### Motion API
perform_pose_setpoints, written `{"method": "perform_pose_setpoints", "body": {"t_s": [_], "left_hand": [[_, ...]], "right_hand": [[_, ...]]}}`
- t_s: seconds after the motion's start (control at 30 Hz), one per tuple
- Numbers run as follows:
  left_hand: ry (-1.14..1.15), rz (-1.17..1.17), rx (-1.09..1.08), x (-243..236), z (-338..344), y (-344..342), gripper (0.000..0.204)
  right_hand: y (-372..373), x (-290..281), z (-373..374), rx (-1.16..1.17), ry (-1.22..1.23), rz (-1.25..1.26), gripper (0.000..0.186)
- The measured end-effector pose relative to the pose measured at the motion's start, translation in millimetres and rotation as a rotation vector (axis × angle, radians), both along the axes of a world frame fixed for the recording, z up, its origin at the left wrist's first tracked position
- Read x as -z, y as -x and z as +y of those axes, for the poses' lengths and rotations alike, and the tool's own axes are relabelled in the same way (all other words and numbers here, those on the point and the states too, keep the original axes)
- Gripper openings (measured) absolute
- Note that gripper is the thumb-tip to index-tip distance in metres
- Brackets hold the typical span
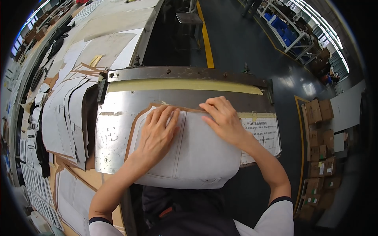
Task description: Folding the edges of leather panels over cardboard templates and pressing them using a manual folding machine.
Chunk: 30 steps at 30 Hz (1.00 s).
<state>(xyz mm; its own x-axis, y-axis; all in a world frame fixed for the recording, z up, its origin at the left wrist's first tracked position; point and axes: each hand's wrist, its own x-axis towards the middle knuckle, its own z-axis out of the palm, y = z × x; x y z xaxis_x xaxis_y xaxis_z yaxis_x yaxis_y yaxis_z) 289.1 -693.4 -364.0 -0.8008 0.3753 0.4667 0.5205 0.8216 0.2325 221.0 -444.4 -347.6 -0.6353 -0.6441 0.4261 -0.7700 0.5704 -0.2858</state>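
A grey-white panel with a brown border (208, 153) lies on the metal plate of a bench machine (112, 133), its near end curving over the front edge toward my lap. Seams run down its left half. My left hand (157, 128) rests palm down on the upper left of the panel, fingers stretched toward its brown far edge. At that same far edge, farther right, my right hand (222, 120) bends its fingers over the border, with the thumb on the near side. The fingers' undersides are hidden.
A raised metal bar (189, 72) with a yellow strip crosses the machine's far side. A printed sheet (262, 133) is taped at right. Stacked pale panels (65, 118) stand left, beside a long worktable (114, 23). Cardboard boxes (321, 145) line the right; a stool (189, 19) stands beyond.
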Motion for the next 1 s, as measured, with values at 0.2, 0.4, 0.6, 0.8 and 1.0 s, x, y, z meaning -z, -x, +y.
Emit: {"method": "perform_pose_setpoints", "body": {"t_s": [0.2, 0.4, 0.6, 0.8, 1.0], "left_hand": [[0.082, 0.006, -0.004, 11.5, 23.3, 18.1, 0.047], [0.179, 0.016, -0.004, 11.5, 30.1, 16.7, 0.050], [0.353, -0.004, -0.027, -5.8, 48.8, 11.1, 0.053], [0.356, 0.001, -0.078, -0.8, 41.8, 10.3, 0.049], [0.117, -0.015, -0.080, -4.2, 25.5, 2.1, 0.047]], "right_hand": [[2.4, 25.1, -14.5, -0.136, -0.003, 0.124, 0.035], [-5.1, 28.7, -1.8, -0.087, -0.034, 0.220, 0.038], [-13.4, 24.1, 45.8, -0.018, -0.045, 0.173, 0.039], [-27.2, 17.9, 100.8, 0.083, -0.093, 0.164, 0.039], [-33.8, -5.4, 77.9, 0.119, 0.072, 0.039, 0.037]]}}
